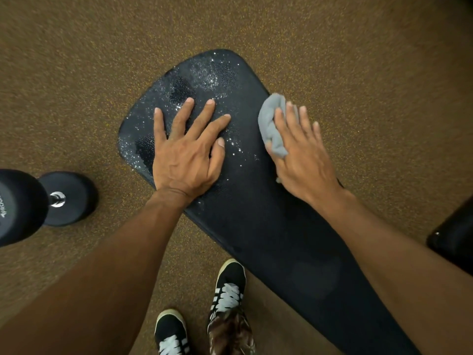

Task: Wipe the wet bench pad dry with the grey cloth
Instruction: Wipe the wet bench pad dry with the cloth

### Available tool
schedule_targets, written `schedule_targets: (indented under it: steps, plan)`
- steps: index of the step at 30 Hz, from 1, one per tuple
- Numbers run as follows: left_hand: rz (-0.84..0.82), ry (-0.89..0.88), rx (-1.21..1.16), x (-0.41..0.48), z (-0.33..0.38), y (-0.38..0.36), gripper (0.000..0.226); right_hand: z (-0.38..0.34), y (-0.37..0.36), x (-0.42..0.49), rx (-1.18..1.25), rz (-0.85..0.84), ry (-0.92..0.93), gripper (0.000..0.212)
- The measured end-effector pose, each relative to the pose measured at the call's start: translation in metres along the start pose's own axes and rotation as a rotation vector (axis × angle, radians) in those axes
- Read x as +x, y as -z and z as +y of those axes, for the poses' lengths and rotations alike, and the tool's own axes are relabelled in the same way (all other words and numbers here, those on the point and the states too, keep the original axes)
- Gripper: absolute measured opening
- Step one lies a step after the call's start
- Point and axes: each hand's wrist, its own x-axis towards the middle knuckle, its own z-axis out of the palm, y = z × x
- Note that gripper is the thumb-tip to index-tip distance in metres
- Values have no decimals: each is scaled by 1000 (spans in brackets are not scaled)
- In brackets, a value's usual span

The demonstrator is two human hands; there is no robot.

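Note:
A long black bench pad (256, 213) runs from the lower right toward the upper middle. Its far end glitters with water droplets (207, 73), and more drops lie between my hands. My left hand (186, 152) rests flat on the wet pad with its fingers spread and holds nothing. At the pad's right edge my right hand (302, 155) presses a bunched grey cloth (272, 124) onto it. The cloth sticks out past my fingers on the left side.
A black dumbbell (38, 203) lies on the speckled brown floor (76, 85) at the left. A black object (455, 237) sits at the right edge. My two black shoes (225, 293) stand beside the pad at the bottom.

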Motion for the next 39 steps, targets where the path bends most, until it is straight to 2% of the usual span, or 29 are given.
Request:
schedule_targets:
  steps: [2,5,9,12,14,17,20,23,26,28,30,33,35,39]
  plan:
    - [1,-1,5,0,0,-1,48,-23,-4,17,38,41,-7,64]
    - [9,-9,4,-1,-1,-2,48,-43,-17,13,-19,85,164,63]
    - [22,-4,-3,0,-1,-2,48,-7,-13,-19,-69,32,304,65]
    - [32,-9,-1,-1,-1,-2,47,4,-3,-12,-40,35,141,68]
    - [31,-15,0,-1,-1,-2,46,-14,-7,-1,13,71,42,66]
    - [18,-16,-10,0,-2,-2,48,-43,-23,-10,17,94,159,69]
    - [5,-11,-20,0,-3,-2,48,-30,-25,-43,-96,28,298,68]
    - [14,-6,-30,-1,-1,-1,47,-9,-11,-48,-118,17,186,72]
    - [5,-4,-34,-1,-1,-1,47,-21,-7,-23,-7,47,36,68]
    - [3,-3,-30,-1,-2,-1,48,-41,-13,-16,31,83,61,65]
    - [1,-9,-28,-1,-2,-2,48,-52,-25,-29,6,85,174,66]
    - [0,-11,-30,-1,-3,-2,48,-37,-26,-55,-59,46,279,69]
    - [-4,-8,-30,-1,-3,-1,48,-25,-18,-55,-55,51,215,72]
    - [-4,-3,-33,-1,-2,-1,48,-37,-11,-14,82,97,-59,66]
